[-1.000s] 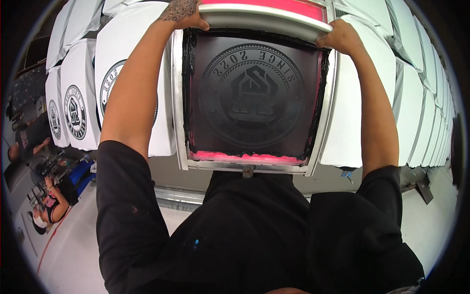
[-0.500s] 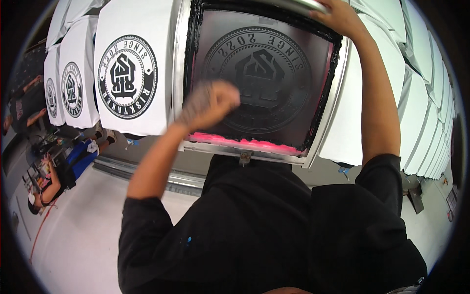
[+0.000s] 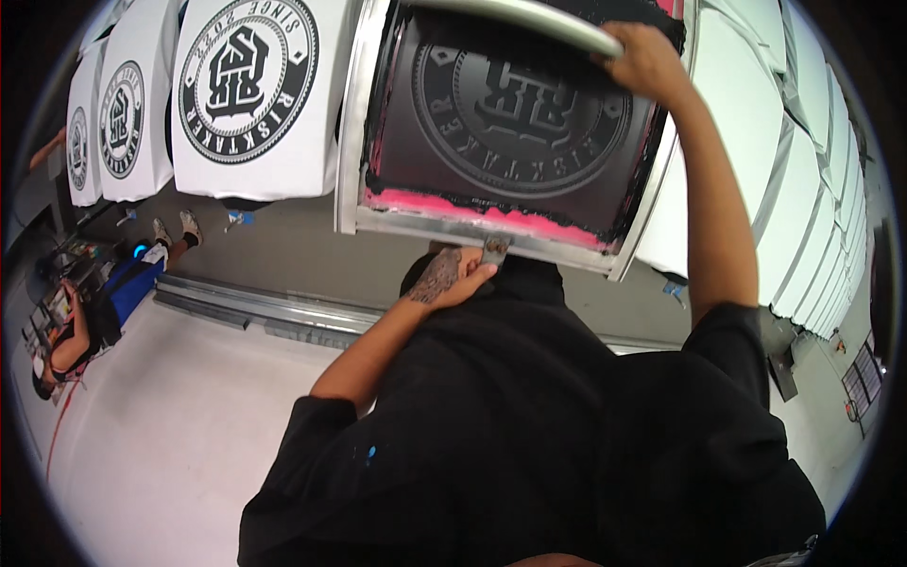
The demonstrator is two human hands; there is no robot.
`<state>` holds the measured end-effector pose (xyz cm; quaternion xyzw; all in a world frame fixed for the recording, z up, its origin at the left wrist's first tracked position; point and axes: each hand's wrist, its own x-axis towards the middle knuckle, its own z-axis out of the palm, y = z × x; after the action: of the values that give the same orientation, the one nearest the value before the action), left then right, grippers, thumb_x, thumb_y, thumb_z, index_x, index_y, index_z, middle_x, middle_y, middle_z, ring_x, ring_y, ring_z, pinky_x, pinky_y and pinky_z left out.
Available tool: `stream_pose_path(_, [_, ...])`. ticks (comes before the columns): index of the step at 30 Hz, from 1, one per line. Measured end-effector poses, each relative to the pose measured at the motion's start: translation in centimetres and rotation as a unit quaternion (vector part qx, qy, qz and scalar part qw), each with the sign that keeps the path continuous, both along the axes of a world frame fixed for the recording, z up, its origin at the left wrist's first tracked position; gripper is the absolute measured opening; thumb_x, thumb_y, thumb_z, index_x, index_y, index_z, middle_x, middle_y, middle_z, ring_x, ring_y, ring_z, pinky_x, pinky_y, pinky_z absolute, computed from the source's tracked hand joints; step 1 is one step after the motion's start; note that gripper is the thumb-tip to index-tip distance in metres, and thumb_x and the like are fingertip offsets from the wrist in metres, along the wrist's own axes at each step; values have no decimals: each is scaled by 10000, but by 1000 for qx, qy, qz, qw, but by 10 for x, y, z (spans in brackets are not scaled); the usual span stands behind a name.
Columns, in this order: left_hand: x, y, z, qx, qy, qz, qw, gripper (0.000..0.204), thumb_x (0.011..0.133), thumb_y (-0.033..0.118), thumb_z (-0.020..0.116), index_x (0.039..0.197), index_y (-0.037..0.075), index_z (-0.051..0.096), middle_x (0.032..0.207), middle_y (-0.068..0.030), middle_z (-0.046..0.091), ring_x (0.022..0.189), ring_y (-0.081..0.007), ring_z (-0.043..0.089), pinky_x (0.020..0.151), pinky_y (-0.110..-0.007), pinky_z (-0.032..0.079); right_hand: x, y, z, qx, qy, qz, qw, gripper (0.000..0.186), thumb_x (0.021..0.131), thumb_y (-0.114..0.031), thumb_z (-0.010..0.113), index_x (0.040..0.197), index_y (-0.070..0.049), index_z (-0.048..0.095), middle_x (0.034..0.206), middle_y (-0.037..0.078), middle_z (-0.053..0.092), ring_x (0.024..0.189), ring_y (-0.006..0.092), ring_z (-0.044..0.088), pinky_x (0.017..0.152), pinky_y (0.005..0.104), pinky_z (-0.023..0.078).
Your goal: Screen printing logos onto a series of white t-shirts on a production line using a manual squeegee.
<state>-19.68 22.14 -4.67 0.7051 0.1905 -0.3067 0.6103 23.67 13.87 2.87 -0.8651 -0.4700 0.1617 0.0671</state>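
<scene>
Fingers of my right hand [image 3: 647,61] were curled nearly closed round the right end of a long pale squeegee bar [image 3: 567,21], at two o'clock, if the middle of the screen [image 3: 356,142] served as the clock's centre. Those of my left hand [image 3: 452,277], at seven, were half curled with the thumb forward, right up against the small metal bracket [image 3: 496,248] on the screen's near edge at six; whether they had closed on it or only rested there, I could not tell. I judged that the one-ended hold kept the bar steady and left my other hand free for the bracket, which stood nearest my body for easy reach. Bar and far edge shared twelve o'clock, and the bar's long axis ran crosswise, from a little past nine toward half past three, with its gripped end lower. The screen's own long axis leaned slightly, from about half past twelve to half past six, so its near edge pointed at my body. On its dark mesh [image 3: 397,156] showed a round emblem [image 3: 524,104], with a band of pink [image 3: 416,203] inside the near edge, probably clear of the design. At nine lay a white shirt [image 3: 248,80] bearing a dark round print; at three, plain white shirts [image 3: 746,113] spread, their near ends toward five.
</scene>
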Motion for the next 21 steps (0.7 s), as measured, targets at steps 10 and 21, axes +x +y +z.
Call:
stream_pose_path(10, [7,-5,-33,56,-48,-56,996,379,1011,340,611,850,-3,584,678,-79,523,663,-142,486,639,-339,437,-266,-85,8,72,-7,-27,997,382,651,-47,716,1030,-80,680,885,88,699,854,260,666,892,403,427])
stream_pose_path(21, [37,30,0,109,18,-92,990,497,880,556,721,816,63,710,716,-107,680,705,-224,669,679,-354,511,-64,-13,35,62,-37,-108,992,235,850,-216,721,1064,-120,736,839,117,725,782,342,675,859,425,453])
